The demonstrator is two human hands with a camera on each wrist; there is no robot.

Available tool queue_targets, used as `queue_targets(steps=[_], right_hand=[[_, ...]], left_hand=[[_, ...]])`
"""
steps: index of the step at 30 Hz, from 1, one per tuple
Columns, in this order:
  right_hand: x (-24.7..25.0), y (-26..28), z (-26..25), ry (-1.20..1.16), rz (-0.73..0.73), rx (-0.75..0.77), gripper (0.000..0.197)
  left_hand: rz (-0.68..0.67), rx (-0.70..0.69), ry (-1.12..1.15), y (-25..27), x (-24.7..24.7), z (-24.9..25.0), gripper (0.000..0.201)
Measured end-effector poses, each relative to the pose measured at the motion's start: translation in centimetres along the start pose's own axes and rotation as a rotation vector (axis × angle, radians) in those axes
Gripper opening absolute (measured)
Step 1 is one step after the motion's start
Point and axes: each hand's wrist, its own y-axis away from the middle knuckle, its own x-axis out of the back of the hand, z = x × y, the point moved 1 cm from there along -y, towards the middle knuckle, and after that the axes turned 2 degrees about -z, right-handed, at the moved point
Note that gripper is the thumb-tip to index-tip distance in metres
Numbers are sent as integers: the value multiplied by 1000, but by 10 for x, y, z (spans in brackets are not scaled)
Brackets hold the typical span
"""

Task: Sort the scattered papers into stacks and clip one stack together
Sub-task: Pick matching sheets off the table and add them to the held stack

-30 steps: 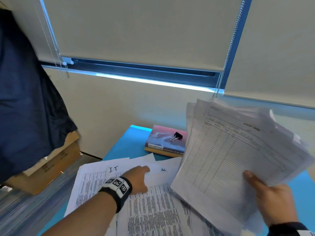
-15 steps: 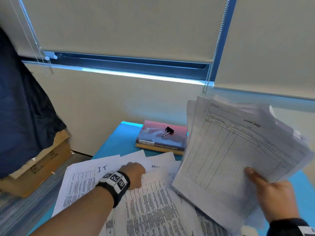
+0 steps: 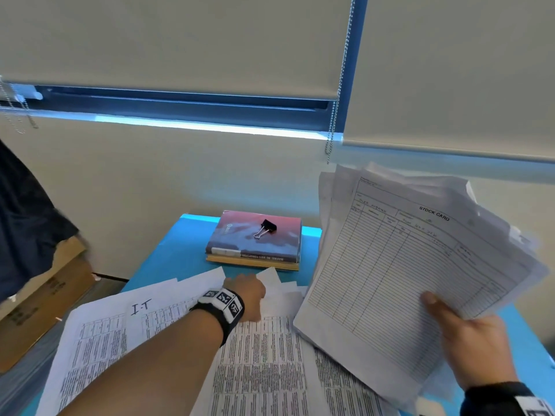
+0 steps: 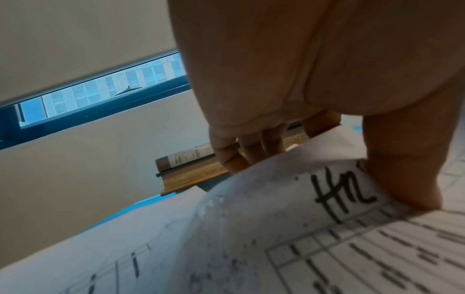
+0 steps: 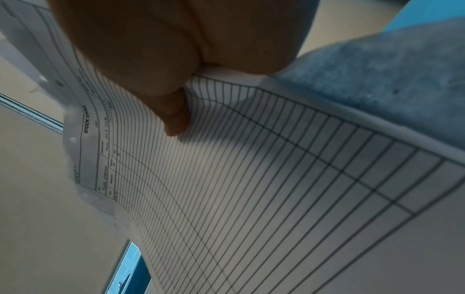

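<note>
A blue bench [image 3: 168, 259] is seen under a window with roller blinds [image 3: 180, 40] drawn almost down; bead chains [image 3: 338, 94] hang beside them. At the far edge of the bench two stacked books [image 3: 255, 244] lie flat, and a black binder clip [image 3: 265, 228] rests on the upper cover, its wire handles pointing toward the near left. A cardboard box [image 3: 45, 295] stands on the floor to the left, partly hidden by dark cloth [image 3: 27, 223].

Scattered printed sheets [image 3: 264, 361] cover the near part of the bench, overlapping at different angles; one is marked "I-T" by hand. The left hand [image 3: 249, 295] is laid among them just short of the books, and in the left wrist view its fingers [image 4: 226, 153] curl over the raised edge of a sheet while the thumb presses the sheet's top face, so the paper is pinched.

A loose sheaf of papers [image 3: 405, 274] is held above the right side of the bench, hiding the sheets and bench behind it. It is tilted up, its long axis running from near left to far right, with the "STOCK CARD" heading at the far end. The right hand [image 3: 471, 349] grips its near right edge, thumb [image 5: 173, 117] on the ruled front; the other fingers are hidden behind.
</note>
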Motion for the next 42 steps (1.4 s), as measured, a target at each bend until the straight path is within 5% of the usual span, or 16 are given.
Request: queue_targets(steps=[7,11,14,19,29,33,36,39,42], right_hand=[[5,-5,7,-5,5,-12,9],[9,-5,4,-10,28,-14,11],[11,-6,3,-14,71,-8,15],[-2,0,-11,-18,46,22,14],[-69,27,-17,97,-282,112,5],[-92,44,-24,184,-474,249,41],[-103,45,-26,250,-572,321,43],[-104,48,-31,246,-617,292,44],[-96,51,-31,-34,-663,214,23]], left_hand=[[69,-36,189,-1,3,-5,24],[120,-61,392,15,17,-17,46],[155,-114,335,44,42,-34,11],[323,-131,214,109,89,-69,17],[677,-416,55,210,170,-28,16],[674,-459,-95,206,188,-6,18],[639,-453,-153,198,196,6,33],[609,-433,-118,195,200,11,27],[586,-436,-85,191,198,9,22]])
